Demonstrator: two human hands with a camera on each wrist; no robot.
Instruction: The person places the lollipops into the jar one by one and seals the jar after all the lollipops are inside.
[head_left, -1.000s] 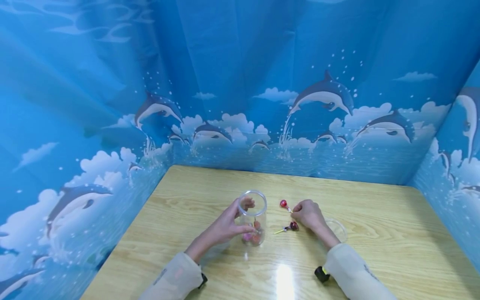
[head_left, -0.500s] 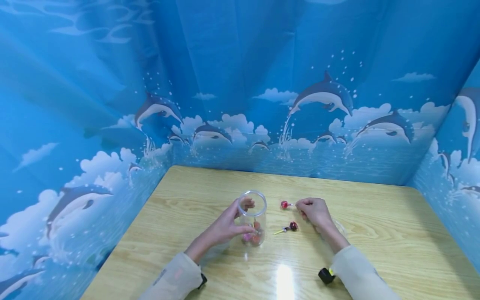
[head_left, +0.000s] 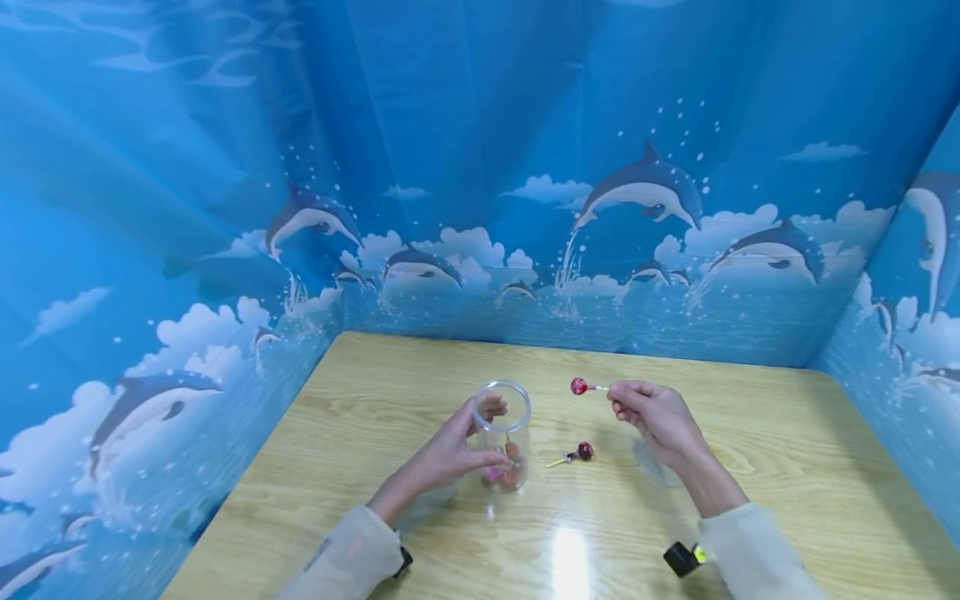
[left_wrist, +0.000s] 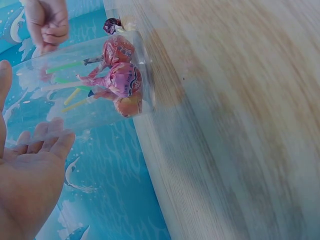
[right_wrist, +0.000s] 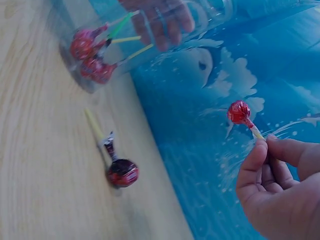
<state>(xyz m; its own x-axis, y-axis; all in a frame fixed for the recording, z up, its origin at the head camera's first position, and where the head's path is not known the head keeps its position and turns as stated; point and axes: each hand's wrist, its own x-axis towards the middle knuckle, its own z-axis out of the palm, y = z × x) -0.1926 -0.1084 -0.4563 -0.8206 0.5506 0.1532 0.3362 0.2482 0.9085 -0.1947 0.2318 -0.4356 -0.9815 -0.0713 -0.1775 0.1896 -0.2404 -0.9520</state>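
Observation:
My left hand (head_left: 450,454) holds a clear plastic jar (head_left: 519,435) upright on the table, thumb on the near side and fingers behind it. Several wrapped lollipops (left_wrist: 122,80) lie heads-down at the jar's bottom, their green, yellow and white sticks pointing up. To the right, my right hand (head_left: 663,421) pinches the stick end of a red lollipop (right_wrist: 239,112), raised off the table with its head toward the jar. A dark red lollipop (right_wrist: 122,172) with a yellow stick lies on the table between the jar and my right hand.
A clear round lid (head_left: 654,468) lies on the wooden table (head_left: 420,367), partly hidden under my right wrist. A blue curtain (head_left: 480,167) printed with dolphins stands along the table's back and sides.
My right hand has pulled the red lollipop to the right and lifted it off the table. The left hand and the jar have stayed in place.

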